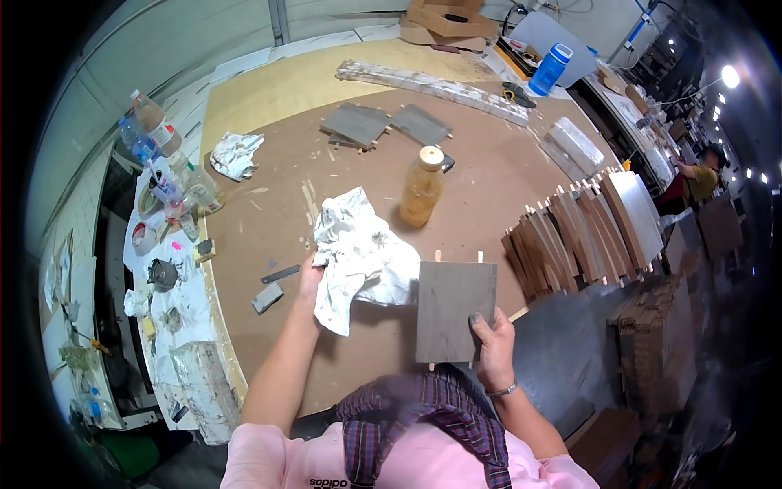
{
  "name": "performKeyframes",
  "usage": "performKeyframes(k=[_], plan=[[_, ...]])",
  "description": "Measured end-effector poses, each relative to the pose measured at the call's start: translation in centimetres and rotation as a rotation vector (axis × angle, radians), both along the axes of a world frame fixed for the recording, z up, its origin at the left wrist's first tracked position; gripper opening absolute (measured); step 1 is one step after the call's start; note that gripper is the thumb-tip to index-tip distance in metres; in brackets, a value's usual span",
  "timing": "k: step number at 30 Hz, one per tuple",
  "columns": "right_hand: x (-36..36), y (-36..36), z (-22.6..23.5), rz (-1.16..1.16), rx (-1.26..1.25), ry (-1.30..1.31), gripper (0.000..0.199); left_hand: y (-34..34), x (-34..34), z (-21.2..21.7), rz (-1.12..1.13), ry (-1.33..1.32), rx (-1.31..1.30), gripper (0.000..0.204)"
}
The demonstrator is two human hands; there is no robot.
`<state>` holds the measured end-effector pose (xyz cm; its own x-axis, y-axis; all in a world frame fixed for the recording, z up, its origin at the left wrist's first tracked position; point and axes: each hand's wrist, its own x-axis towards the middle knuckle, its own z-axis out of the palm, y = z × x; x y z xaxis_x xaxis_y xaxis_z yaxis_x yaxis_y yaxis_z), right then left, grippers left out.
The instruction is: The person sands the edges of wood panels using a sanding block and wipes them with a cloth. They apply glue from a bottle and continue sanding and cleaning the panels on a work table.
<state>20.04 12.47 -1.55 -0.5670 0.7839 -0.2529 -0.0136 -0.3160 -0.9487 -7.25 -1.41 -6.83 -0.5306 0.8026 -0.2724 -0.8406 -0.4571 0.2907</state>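
Note:
A crumpled white cloth (pixel 366 253) is bunched in my left hand (pixel 309 281), whose fingers are mostly covered by it. My right hand (pixel 494 346) grips a grey-brown wooden panel (pixel 456 306) by its right edge, the thumb lying on its face. Short pale dowels stick out of the panel's top and bottom edges. The cloth's right side reaches close to the panel's left edge. Beyond the cloth stands a bottle of amber liquid (pixel 422 191) with a pale cap. A flat dark strip (pixel 281 274) and a small grey block (pixel 267 298) lie left of my left hand.
Several doweled panels (pixel 582 228) stand in a row along the table's right edge. More grey panels (pixel 356 124) lie farther back, before a long paint-stained bar (pixel 432 87). Bottles (pixel 155 122) and tape rolls (pixel 144 236) crowd the left side. A person (pixel 702 179) is far right.

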Motion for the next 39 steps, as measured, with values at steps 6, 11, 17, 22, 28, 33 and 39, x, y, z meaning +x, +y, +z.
performKeyframes(k=[6,11,17,22,28,33,39], plan=[[-0.9,-0.6,0.4,0.003,-0.041,-0.011,0.023,0.0,6.1,2.8,0.031,1.004,-0.396,0.032],[-0.9,-0.9,1.8,0.049,-0.008,-0.026,0.024,2.0,5.7,3.6,0.181,1.761,-0.646,0.035],[-0.8,-0.9,2.2,-0.005,-0.063,0.022,0.026,1.8,3.3,4.5,0.270,1.924,-1.043,0.037],[-1.0,-1.3,1.7,0.023,-0.027,0.057,0.027,2.3,7.5,5.7,-0.080,1.151,-0.535,0.054],[-1.5,-1.6,2.0,0.018,-0.068,0.085,0.027,1.7,8.5,7.9,-0.314,0.723,-0.222,0.064],[-1.2,0.2,2.9,0.213,-0.158,-0.036,0.031,1.4,8.4,7.6,-0.330,0.656,-0.239,0.059],[-1.8,-0.7,2.0,0.155,-0.332,0.022,0.032,1.8,9.7,5.2,-0.275,0.654,-0.337,0.046]])
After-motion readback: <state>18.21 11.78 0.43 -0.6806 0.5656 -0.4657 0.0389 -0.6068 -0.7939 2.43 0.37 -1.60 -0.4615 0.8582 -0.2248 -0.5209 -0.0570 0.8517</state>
